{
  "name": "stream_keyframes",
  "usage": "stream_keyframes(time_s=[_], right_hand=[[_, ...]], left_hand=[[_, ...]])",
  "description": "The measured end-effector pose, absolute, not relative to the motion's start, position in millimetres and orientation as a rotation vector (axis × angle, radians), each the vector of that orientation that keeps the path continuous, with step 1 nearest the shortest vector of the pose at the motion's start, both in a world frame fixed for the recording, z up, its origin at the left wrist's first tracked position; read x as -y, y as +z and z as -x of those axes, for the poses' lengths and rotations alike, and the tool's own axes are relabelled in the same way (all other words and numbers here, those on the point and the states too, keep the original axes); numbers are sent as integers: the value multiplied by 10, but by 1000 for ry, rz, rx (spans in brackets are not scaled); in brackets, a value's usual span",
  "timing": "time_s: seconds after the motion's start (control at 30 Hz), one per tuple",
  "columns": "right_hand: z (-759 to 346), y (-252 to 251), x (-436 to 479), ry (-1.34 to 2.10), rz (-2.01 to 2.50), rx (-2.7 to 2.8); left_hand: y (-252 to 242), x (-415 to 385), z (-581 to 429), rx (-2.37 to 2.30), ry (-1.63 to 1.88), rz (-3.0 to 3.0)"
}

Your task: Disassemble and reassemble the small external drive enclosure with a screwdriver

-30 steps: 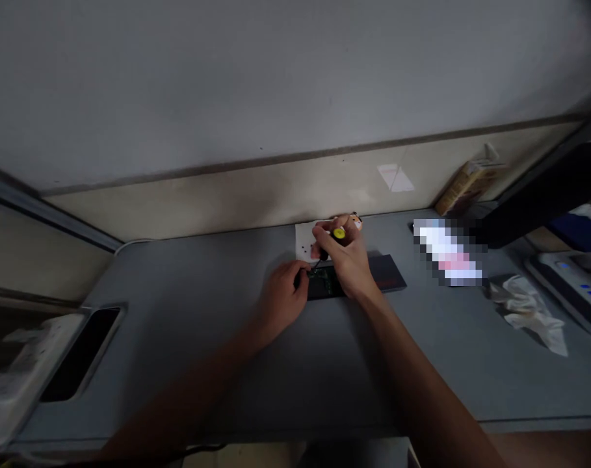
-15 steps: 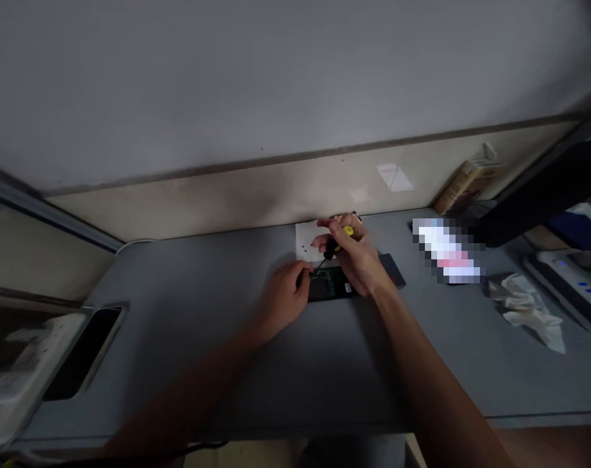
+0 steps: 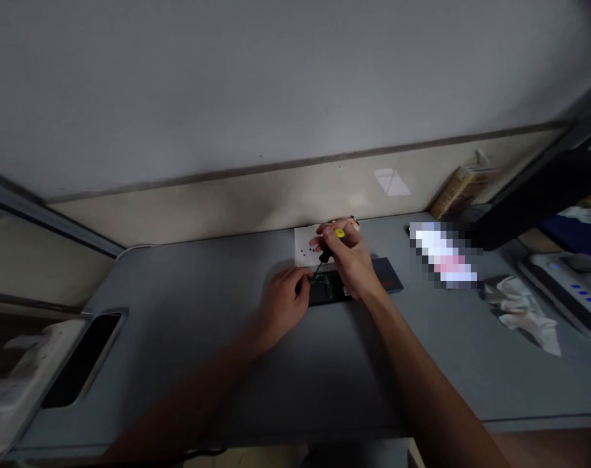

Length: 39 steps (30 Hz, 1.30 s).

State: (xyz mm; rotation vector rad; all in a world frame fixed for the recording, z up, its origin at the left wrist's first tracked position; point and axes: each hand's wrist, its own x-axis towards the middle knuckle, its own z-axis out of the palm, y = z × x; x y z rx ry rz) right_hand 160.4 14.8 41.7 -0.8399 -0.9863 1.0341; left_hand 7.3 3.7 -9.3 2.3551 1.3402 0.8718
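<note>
An opened phone point(image 3: 319, 294), dark with a green circuit board showing, lies flat on the grey table. My left hand point(image 3: 286, 296) grips its left end, thumb and fingers closed near the edge. Above the board, my right hand point(image 3: 356, 260) is closed around a screwdriver point(image 3: 325, 253) with a black and yellow handle. The screwdriver leans, its thin shaft reaching down to the board's upper left, close to my left fingertips. Behind the phone, several tiny dark screws lie on a white paper point(image 3: 302, 244). A dark flat panel point(image 3: 387, 274) sits beside my right wrist, partly hidden.
A lit phone point(image 3: 444, 257), its screen blurred out, lies to the right, near crumpled tissue point(image 3: 524, 315) and a grey device with blue lights point(image 3: 568, 292). A box point(image 3: 461, 192) leans by the wall. Another phone point(image 3: 83, 361) rests at the left edge.
The screwdriver's handle has tipped a little left and its yellow end has dropped slightly, with my right hand following. My left hand keeps its hold. The whole view has shifted slightly.
</note>
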Motion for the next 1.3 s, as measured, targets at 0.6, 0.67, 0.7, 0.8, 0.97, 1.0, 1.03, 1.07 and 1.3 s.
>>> stream_keyframes(time_s=[0.6,0.67,0.7,0.8,0.97,1.0,1.03,1.07,1.3], right_hand=[[-2578,611,494,234,1876,2425],[-2676,604,517,242,1927,2479],[-2716,626,515,275,1928,2485],[-2767,740,458,436,1890,2447],[-2574,838,340,658,1806,2449],[-2512,831,340,633,1817,2476],[-2451,817,349,587,1830,2509],[-2393,796,366,520,1834,2549],[-2149,564,466,184,1699,2648]], left_hand=[[-80,-27,-59,-1319,825,-2365],[-75,-40,-52,-1278,833,-2365],[-71,-50,-50,-1252,846,-2351],[-60,-83,-47,-1178,874,-2293],[-69,-102,-54,-1155,895,-2258],[-75,-100,-56,-1163,898,-2258],[-82,-97,-58,-1173,898,-2259],[-89,-95,-60,-1182,893,-2262],[-135,-110,-69,-1207,851,-2232]])
